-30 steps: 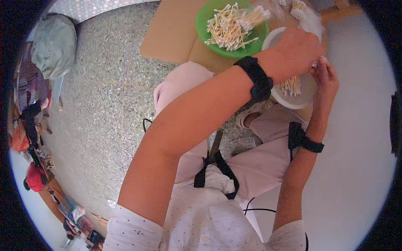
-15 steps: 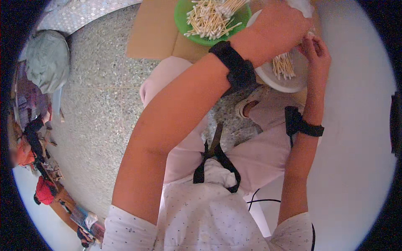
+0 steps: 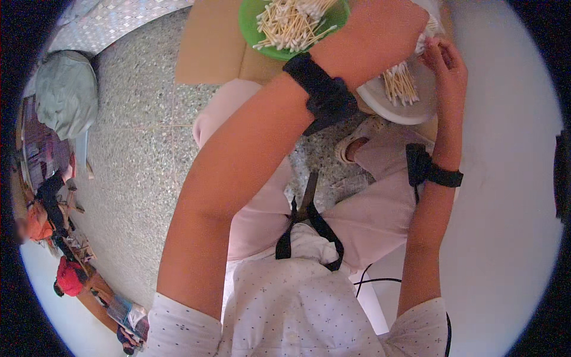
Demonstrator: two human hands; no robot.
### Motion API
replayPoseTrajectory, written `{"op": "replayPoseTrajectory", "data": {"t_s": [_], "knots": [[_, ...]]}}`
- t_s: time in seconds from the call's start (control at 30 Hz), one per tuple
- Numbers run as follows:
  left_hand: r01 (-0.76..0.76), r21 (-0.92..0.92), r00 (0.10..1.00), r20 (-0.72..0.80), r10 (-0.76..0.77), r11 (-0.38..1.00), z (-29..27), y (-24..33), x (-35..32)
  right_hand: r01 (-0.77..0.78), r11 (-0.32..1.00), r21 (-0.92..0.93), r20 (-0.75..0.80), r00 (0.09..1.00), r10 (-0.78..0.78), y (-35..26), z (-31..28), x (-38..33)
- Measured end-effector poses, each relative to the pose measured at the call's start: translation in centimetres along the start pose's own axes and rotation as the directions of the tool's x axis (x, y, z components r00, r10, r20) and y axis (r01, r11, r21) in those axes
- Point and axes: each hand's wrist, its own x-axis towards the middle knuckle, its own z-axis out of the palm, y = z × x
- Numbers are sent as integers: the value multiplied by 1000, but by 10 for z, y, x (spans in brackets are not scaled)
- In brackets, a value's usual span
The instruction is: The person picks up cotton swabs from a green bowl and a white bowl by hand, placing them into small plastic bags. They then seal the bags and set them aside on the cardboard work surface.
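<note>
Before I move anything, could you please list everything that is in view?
Green bowl: one, green, top centre
Cotton swabs: too many to count, tan and white, in the green bowl
White bowl: one, white, right of the green bowl
Second swab pile: uncounted, tan and white, in the white bowl
Pale bunch: one, whitish, top right, partly hidden
Cardboard: brown, beneath the green bowl
Cloth-like bundle: one, grey-green, upper left
Floor: one, speckled grey, left and centre
People: at least two, red and orange clothes, left edge
Strap: black, lower centre
Wristbands: two, black, one per wrist
Left hand: one, bare, top right
Right hand: one, bare, beside it
</note>
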Motion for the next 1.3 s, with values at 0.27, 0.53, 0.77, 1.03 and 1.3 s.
{"op": "replayPoseTrajectory", "data": {"t_s": [0.27,0.53,0.77,1.03,1.3], "knots": [[64,-202,996,70,-50,977,-13,5,-3,220,895,-388,-136,947,-292,-2,4,-4],[104,-486,995,43,-95,868,0,-12,3,46,977,-208,71,997,-32,-37,15,-13],[243,-524,952,289,-99,816,-13,-2,6,-46,985,-168,68,996,58,-38,9,-11],[129,-522,978,207,-22,843,-13,-6,9,-39,998,-49,115,992,45,-33,5,-7],[39,-287,972,234,31,957,-24,-3,5,-55,997,-60,171,983,64,-26,-1,0]]}}
